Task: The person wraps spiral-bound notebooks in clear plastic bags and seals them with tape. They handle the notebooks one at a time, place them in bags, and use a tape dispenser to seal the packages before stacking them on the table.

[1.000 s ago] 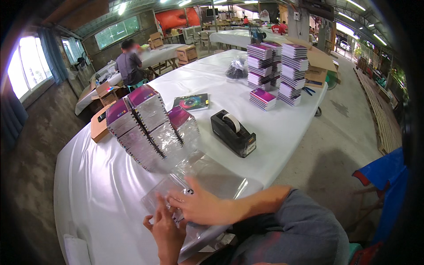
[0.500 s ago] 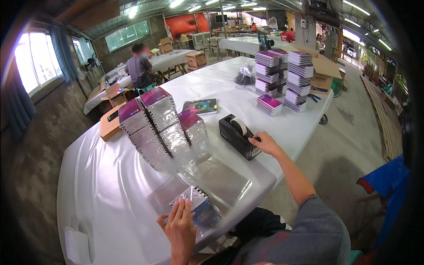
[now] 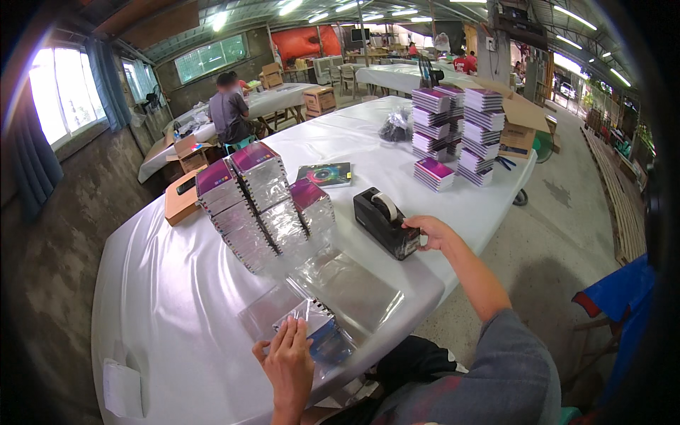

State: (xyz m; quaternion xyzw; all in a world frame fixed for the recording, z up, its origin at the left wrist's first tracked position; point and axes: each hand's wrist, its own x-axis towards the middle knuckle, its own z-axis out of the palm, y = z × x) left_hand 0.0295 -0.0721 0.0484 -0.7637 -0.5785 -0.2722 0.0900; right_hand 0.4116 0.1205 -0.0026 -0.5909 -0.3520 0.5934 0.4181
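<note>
My left hand (image 3: 287, 358) lies with fingers stretched out on a spiral-bound notebook (image 3: 327, 340), which has a blue lower part and sits in a clear plastic sleeve. More clear plastic film (image 3: 361, 287) spreads beyond it. At the near end of a black tape dispenser (image 3: 379, 225), my right hand (image 3: 432, 232) has its fingers bent in a pinch. Whatever lies between those fingertips is too small to make out. A roll of whitish tape (image 3: 384, 205) sits in the dispenser. Plastic-wrapped spiral notebooks (image 3: 265, 202) with purple covers stand stacked ahead of my left hand.
Tall stacks of purple-covered notebooks (image 3: 482, 134) stand at the far right, near blue-handled pliers (image 3: 505, 162) and a cardboard box (image 3: 520, 127). A dark-covered book (image 3: 324, 174) lies mid-table. A phone (image 3: 186, 185) rests on a brown box (image 3: 177, 205). Another person (image 3: 228, 113) sits further off.
My right hand has shifted slightly at the dispenser's end, and its fingers are more curled now, with the thumb lower. My left hand stays on the notebook. The whole view has shifted slightly.
</note>
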